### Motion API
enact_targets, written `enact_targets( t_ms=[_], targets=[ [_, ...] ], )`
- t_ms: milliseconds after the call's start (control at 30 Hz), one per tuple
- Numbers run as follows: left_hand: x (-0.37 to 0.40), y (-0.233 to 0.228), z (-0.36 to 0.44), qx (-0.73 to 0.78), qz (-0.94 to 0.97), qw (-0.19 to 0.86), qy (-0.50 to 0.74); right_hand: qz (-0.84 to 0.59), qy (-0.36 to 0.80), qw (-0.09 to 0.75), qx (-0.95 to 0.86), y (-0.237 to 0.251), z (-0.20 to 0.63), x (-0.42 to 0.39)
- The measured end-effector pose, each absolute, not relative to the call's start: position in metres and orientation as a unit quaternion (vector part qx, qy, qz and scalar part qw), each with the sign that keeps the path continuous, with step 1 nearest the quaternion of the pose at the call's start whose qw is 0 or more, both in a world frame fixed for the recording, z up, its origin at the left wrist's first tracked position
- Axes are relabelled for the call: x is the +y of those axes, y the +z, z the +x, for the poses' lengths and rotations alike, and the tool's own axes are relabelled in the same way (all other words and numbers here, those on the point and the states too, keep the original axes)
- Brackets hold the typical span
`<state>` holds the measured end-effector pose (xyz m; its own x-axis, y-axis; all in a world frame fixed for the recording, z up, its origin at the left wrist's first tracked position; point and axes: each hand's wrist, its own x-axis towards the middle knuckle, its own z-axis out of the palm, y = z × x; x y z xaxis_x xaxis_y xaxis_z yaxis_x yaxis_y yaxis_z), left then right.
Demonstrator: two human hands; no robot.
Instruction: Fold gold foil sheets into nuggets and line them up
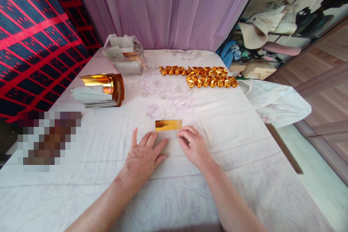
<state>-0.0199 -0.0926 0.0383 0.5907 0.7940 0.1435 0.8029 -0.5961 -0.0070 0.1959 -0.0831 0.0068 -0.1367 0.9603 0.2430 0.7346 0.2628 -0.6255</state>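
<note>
A small sheet of paper with a gold foil strip (168, 125) lies flat on the white flowered tablecloth (223, 123) in front of me. My left hand (144, 157) rests palm down with fingers spread, its fingertips on the sheet's near left part. My right hand (193, 145) has curled fingers pressing the sheet's right edge, just below the gold strip. Neither hand lifts the sheet.
A stack of gold-and-white sheets (102, 90) lies at the left. A clear plastic bag of more sheets (125, 56) sits at the back. Two rows of several folded gold pieces (199, 75) lie at the back right. A white bag (274, 101) hangs off the right edge.
</note>
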Motion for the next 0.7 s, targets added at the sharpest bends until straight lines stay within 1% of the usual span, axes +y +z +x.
enact_targets(
  t_ms=[333,700],
  targets=[
    [-0.090,0.031,-0.045,-0.424,-0.899,0.017,-0.108,-0.583,0.191,0.309,-0.727,0.008,0.196,-0.083],
    [-0.084,0.023,-0.053,-0.408,-0.906,0.010,-0.111,-0.588,0.192,0.311,-0.722,0.007,0.195,-0.083]
  ],
)
